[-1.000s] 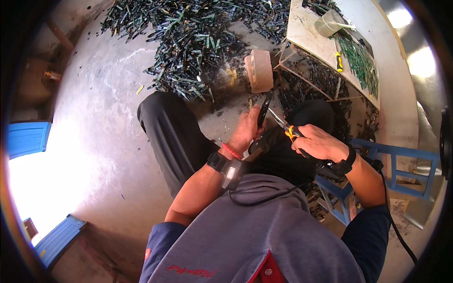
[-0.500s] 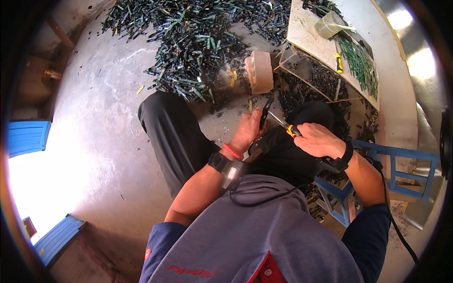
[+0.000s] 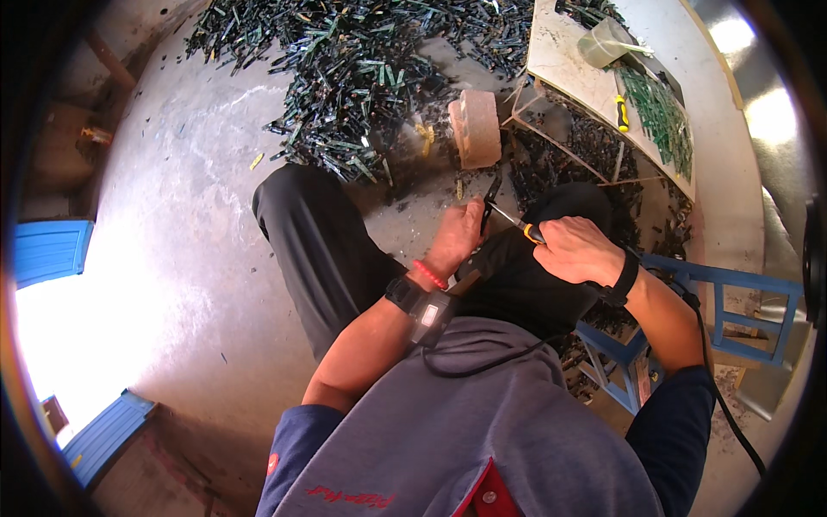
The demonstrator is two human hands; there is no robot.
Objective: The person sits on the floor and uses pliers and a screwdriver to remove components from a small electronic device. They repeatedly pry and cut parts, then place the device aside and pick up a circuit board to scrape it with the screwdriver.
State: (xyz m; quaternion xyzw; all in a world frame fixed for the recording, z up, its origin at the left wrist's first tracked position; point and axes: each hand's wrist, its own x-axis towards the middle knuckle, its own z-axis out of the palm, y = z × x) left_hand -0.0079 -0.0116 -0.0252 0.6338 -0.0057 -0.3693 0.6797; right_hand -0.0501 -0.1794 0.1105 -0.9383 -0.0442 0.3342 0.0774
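A seated worker bends to a dark strip, held up before the knees and just on the near side of a pinkish block on the floor. The left hand grasps the strip between thumb and fingers. The right hand is clenched around the handles of pliers, whose metal tip reaches the strip; whether the tip bites it cannot be told. Beyond the left knee, a heap of dark and green pieces spreads over the floor. At right stands a pale table: a yellow-and-black tool lies near its front edge, green strips lie toward its near right corner, and a clear tub sits farther back, near the right edge.
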